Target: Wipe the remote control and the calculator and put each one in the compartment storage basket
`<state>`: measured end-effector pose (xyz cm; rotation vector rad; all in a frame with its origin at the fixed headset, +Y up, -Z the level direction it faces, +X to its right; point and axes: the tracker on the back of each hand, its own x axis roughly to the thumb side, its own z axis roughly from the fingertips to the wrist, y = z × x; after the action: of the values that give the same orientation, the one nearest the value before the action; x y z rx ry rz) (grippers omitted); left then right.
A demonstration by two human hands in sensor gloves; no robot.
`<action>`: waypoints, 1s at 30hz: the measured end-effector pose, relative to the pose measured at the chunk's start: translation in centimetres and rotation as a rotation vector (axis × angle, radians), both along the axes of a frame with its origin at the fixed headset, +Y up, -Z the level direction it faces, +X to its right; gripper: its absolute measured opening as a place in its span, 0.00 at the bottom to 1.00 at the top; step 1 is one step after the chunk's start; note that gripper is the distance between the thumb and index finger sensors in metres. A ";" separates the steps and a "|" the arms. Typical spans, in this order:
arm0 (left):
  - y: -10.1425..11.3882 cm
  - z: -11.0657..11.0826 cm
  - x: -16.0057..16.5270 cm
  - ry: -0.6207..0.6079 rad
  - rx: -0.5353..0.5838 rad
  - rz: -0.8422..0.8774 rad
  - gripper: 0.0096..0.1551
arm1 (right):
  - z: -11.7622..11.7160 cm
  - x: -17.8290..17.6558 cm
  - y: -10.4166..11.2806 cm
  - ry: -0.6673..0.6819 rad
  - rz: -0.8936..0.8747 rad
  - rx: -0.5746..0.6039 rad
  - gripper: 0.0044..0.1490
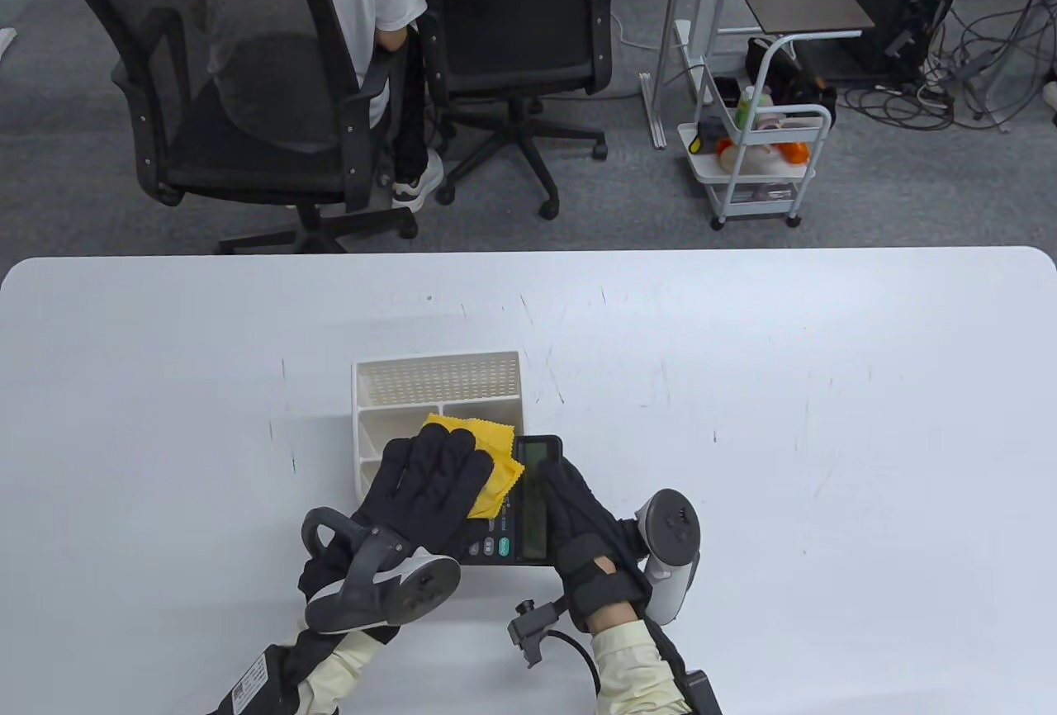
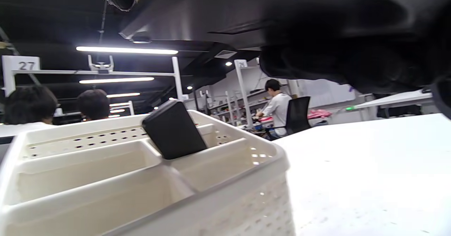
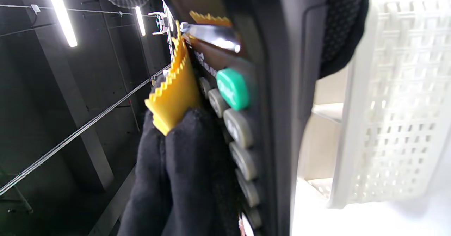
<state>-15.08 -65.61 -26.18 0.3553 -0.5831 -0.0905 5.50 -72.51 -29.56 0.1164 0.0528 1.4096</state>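
The remote point(image 2: 174, 134) already stands in the basket point(image 1: 367, 418); the calculator point(image 1: 528, 504) is mid-wipe, right hand point(image 1: 590, 537) fingers clamped round its edge, left hand point(image 1: 433, 484) fingers flat, pressing the yellow cloth point(image 1: 487, 451) beneath them; binning it remains.

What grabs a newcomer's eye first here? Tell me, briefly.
The yellow cloth stands out most, pressed by the left hand onto the calculator, which the right hand grips near the table's front edge. Just behind sits the white basket, with a black remote already standing in one compartment.
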 end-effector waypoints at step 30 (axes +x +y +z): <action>0.0 -1.0 -1.7 0.074 -0.041 0.077 0.35 | -0.1 0.7 -0.1 -0.015 -0.053 -0.030 0.45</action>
<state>-16.81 -65.63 -27.15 0.3326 -0.4967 -0.0170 6.16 -72.62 -29.71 0.0817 0.0585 1.3563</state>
